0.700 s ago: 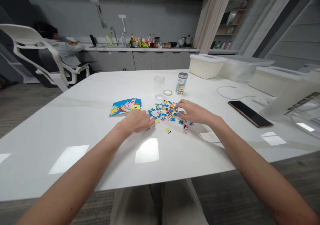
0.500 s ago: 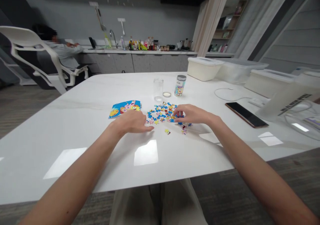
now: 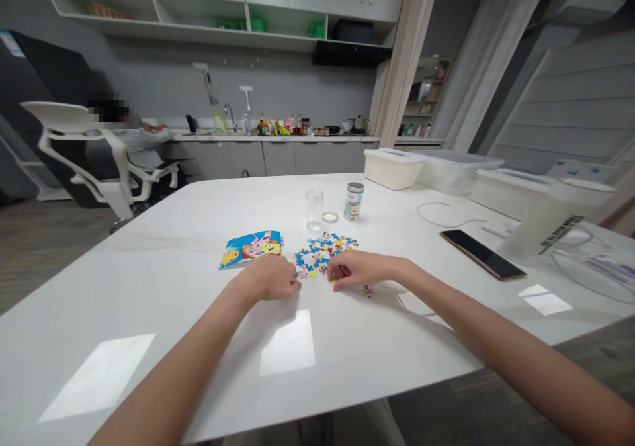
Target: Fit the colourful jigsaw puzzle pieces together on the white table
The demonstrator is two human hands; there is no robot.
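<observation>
Dark lettering is printed along the side of the white container (image 3: 555,224) just beyond the black phone (image 3: 481,254), but no word on it can be made out

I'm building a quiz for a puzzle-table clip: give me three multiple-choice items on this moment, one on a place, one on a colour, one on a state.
1. Where does the picture card lie?
A. to the left of the puzzle pieces
B. under the phone
C. on the white chair

2. What colour is the table?
A. black
B. white
C. red

3. How does the clear glass stand?
A. tipped on its side
B. upright
C. upside down on a bin

Answers: 1 A, the card lies flat just left of the scattered pieces, beyond the left hand. 2 B, the glossy top is white. 3 B, the glass stands upright behind the pieces, beside the small printed jar; the right hand rests at the pieces.
</observation>
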